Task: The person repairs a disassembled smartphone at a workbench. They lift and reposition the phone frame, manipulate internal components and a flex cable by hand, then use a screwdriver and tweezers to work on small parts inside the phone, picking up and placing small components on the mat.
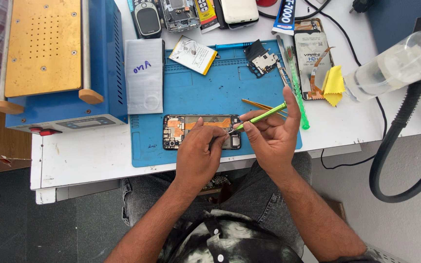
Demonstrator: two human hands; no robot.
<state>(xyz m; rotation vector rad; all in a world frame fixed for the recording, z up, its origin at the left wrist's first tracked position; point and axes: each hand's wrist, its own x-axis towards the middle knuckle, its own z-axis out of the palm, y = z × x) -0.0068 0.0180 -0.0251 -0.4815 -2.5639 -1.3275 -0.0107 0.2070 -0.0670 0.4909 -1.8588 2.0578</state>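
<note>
I am seeing the opened phone [191, 130] lying on the blue mat [147, 146], its long axis running left to right, just ahead of both hands. My left hand [197, 156] is resting on its right end, fingers curled closed around something I cannot make out. My right hand [274, 134] is pinching a green screwdriver [261, 117], tip angling down-left onto the copper-toned, black-framed board.

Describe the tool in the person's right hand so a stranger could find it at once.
Start at the blue work mat on the white table. Near its front edge lies an opened phone; the right hand holds a thin screwdriver over it. Unlike the brass tweezers nearby, its handle is bright green.
</note>
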